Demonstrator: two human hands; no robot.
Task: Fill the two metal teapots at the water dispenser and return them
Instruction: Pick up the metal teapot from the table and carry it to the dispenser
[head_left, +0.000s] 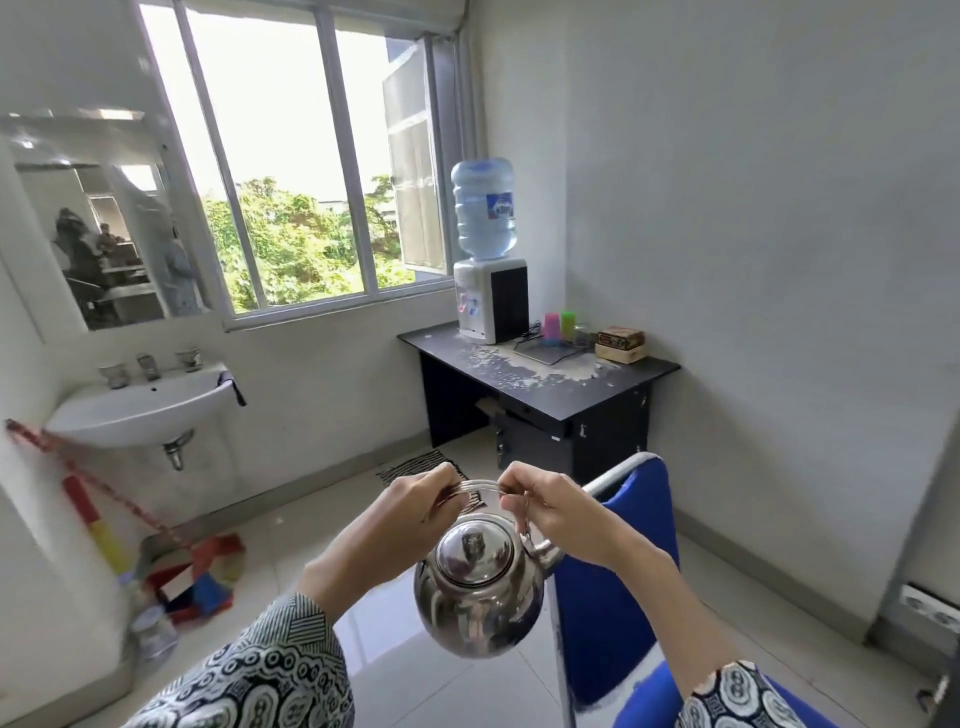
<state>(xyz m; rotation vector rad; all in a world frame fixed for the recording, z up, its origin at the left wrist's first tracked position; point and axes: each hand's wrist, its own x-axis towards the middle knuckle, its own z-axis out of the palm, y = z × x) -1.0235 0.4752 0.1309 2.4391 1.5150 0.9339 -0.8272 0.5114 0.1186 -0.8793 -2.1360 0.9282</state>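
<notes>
Head view: a metal teapot hangs in the air near the bottom centre, lid on, its spout pointing right toward a blue chair just beside it. Both hands hold its thin wire handle above the lid. The left hand has its fingers curled round the left end of the wire; the right hand pinches the right end between thumb and fingers. Patterned black-and-white sleeves cover both forearms (only one teapot shows here).

Far across the room, the water dispenser stands on the left end of a dark desk, with a blue water bottle upside down on top. To its right on the desk are a pink cup, a green cup and a small box. On the left wall a white sink sits under a mirror, and a wide window fills the far wall. A red broom handle leans near the sink.
</notes>
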